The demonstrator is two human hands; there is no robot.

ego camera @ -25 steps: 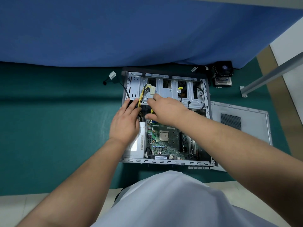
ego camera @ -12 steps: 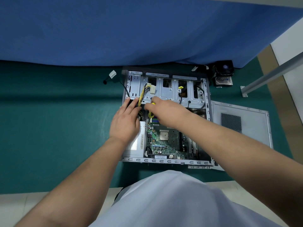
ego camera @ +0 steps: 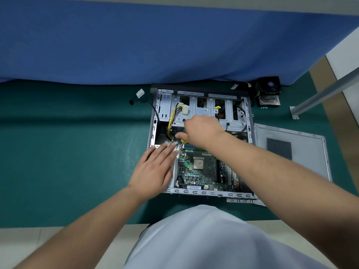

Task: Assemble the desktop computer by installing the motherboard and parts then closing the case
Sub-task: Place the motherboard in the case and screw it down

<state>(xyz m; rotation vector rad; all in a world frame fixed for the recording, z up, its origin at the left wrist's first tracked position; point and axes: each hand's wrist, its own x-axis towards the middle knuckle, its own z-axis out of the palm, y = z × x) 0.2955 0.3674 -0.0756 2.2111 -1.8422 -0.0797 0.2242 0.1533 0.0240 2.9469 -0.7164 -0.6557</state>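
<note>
Your left hand (ego camera: 153, 167) is drawing back from the yellow wires (ego camera: 172, 121), where it was resting a moment ago; it is now lying flat with fingers straight over the power supply (ego camera: 172, 180), blurred with motion and gripping nothing. Your right hand (ego camera: 202, 131) is staying curled around a yellow-handled tool (ego camera: 183, 141), likely a screwdriver, its tip pointing down near the top corner of the motherboard (ego camera: 202, 171). The motherboard is sitting inside the open case (ego camera: 250, 121), just below your right hand. The side panel (ego camera: 303, 152) is lying right of your right forearm. With the wires released, you are probably fastening the board next.
</note>
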